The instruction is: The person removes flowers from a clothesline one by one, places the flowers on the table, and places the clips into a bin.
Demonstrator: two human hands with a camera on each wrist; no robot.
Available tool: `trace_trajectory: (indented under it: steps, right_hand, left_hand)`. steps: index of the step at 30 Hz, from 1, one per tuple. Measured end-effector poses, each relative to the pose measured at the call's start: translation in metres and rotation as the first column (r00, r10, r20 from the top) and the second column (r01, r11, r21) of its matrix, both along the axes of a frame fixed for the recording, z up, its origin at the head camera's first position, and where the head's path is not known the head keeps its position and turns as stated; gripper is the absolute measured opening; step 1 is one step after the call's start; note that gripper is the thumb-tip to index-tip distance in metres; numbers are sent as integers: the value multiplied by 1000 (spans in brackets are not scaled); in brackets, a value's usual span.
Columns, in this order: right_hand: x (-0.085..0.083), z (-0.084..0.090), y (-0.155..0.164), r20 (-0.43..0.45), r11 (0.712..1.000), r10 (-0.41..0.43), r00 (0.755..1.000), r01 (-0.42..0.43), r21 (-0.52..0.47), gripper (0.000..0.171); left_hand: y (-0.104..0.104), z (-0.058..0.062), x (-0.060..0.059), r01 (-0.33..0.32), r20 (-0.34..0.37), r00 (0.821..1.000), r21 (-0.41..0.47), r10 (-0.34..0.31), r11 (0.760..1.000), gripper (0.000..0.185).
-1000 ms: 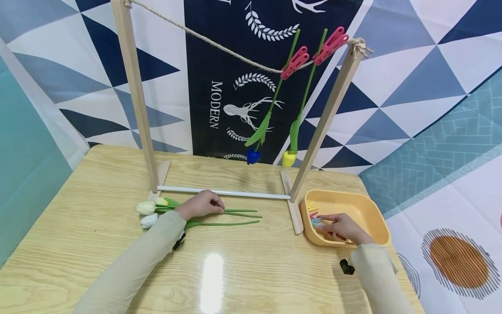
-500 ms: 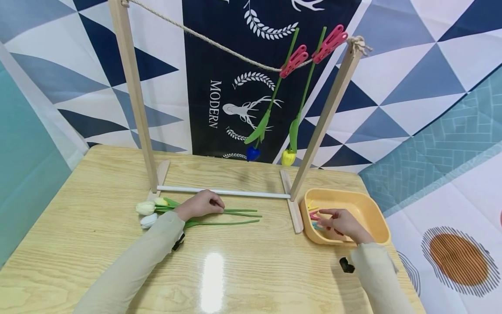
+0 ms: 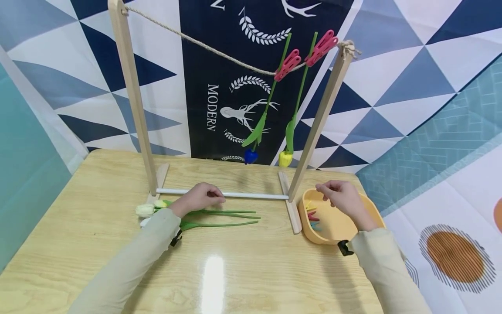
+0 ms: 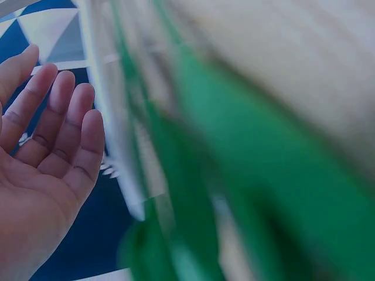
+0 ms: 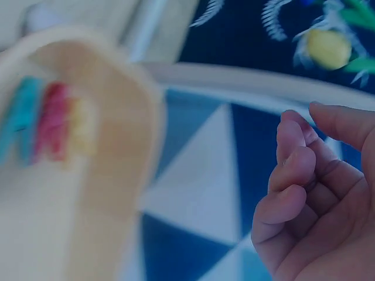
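Observation:
My left hand point(image 3: 200, 197) hovers above artificial tulips with green stems point(image 3: 235, 213) on the table; its fingers are relaxed and hold nothing. One cream tulip head point(image 3: 145, 210) shows beyond the sleeve, which hides others in part. Over the back of a yellow-orange basin point(image 3: 319, 239) my right hand point(image 3: 345, 200) hangs in the air, fingers loosely bent around nothing. In the basin lie a yellow clothespin point(image 3: 310, 206), a red clothespin point(image 3: 312, 216) and a blue clothespin point(image 3: 315, 226). All three look blurred in the right wrist view.
A wooden frame point(image 3: 135, 96) with a sagging rope point(image 3: 219, 53) stands at the table's back. Two pink clothespins point(image 3: 288, 65) hold a blue tulip point(image 3: 251, 156) and a yellow tulip point(image 3: 286, 158) head down. A white bar point(image 3: 251, 195) joins the frame's feet.
My right hand has risen from inside the basin, leaving the clothespins lying there. The left hand has lifted slightly off the stems. The head view has shifted a little.

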State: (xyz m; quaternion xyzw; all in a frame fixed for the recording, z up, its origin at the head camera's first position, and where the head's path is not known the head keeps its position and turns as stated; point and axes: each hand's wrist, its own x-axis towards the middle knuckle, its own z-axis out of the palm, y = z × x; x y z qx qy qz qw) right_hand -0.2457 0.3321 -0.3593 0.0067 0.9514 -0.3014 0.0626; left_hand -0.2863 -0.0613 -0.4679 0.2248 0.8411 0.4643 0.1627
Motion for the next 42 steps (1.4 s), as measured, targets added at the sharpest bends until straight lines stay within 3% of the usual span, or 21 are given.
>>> trace_trajectory:
  steps: [5,10,16,21,27,31,36,42]
  right_hand:
    - [2,48,-28,-84,996,77,993,-73,47,41]
    - [-2,98,-57,-222,991,129,967,-115,73,36]
    - [-12,138,-88,-371,991,134,919,-129,39,34]
    - [-24,171,-105,-429,986,153,890,-164,11,38]
    - [-35,213,-122,-430,978,198,881,-204,33,54]
    - [-45,230,-132,-365,974,225,903,-200,105,60]
    - [-55,244,-141,-263,957,239,935,-181,229,66]
    - [-61,251,-147,-189,934,252,949,-187,304,61]
  left_hand:
    - [2,35,-8,-48,-83,995,0,48,999,18]
    - [6,75,-18,-94,-157,982,41,100,995,21]
    - [13,108,-30,-126,-212,967,73,139,989,22]
    - [28,137,-40,-155,-258,945,186,200,970,29]
    - [48,181,-48,-160,-295,919,331,263,930,35]
    - [59,199,-53,-143,-298,917,373,264,917,40]
    - [68,211,-57,-126,-270,931,393,245,911,43]
    - [75,214,-59,-114,-253,941,386,224,915,40]
